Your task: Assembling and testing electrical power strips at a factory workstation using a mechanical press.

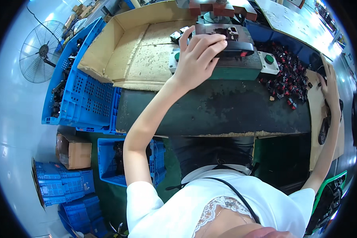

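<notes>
My left hand [200,57] is closed round a long black plastic part [240,48] with a rounded end. It holds the part over a metal fixture block [242,63] on a green base, and small dark pieces show on the block behind the fingers. Far out at the right, my right hand [330,83] reaches past the table's side with thumb and fingers apart. A dark shape [317,63] lies by its fingertips, too unclear to name. Below that hand, black parts [324,129] lie on a cardboard sheet [316,109].
Green push buttons [269,59] on white boxes flank the fixture. Many small black-and-red pieces [285,75] are heaped at its right. An open cardboard tray [146,51] lies at the left, beside a blue crate [87,93]. Another blue crate [107,174] sits lower, near a fan [43,50].
</notes>
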`<state>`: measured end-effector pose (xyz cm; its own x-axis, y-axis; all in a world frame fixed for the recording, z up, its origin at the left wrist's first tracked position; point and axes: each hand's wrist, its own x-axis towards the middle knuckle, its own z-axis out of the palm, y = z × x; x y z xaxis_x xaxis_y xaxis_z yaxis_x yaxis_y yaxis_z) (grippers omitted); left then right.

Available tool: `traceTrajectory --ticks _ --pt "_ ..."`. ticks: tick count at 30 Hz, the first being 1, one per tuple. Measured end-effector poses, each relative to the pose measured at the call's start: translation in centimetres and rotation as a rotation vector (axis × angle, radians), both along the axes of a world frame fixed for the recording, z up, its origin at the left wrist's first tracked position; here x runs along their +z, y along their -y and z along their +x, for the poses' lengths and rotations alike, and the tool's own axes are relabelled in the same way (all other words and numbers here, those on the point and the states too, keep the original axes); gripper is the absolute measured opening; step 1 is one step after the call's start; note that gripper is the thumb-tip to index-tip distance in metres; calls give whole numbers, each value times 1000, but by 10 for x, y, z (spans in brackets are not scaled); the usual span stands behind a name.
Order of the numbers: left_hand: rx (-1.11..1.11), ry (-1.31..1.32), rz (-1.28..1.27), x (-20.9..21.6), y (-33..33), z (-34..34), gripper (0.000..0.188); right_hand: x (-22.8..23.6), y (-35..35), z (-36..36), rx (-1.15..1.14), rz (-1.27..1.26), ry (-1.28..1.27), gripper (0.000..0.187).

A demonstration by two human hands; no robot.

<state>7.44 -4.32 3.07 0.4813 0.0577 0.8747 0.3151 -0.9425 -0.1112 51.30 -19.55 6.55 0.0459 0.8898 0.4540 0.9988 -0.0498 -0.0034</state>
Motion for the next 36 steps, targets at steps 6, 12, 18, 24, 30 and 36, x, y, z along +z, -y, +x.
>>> traceTrajectory --ticks 6,12,18,24,30,36 --pt "6 39 -78 6 23 -23 55 19 -25 -93 205 57 -13 61" --pt "117 27 -172 7 28 -49 55 27 -29 -155 411 118 162 61" --pt "168 62 -251 6 36 -73 50 19 -47 -203 918 247 -60 58" --pt "226 76 -274 6 50 -96 51 -5 -88 -229 1076 431 32 38" --pt "294 140 -282 -2 60 -121 50 -26 -141 -227 861 317 -143 42" --pt "401 145 -412 -1 87 -145 53 -30 -178 -213 724 14 -161 51"
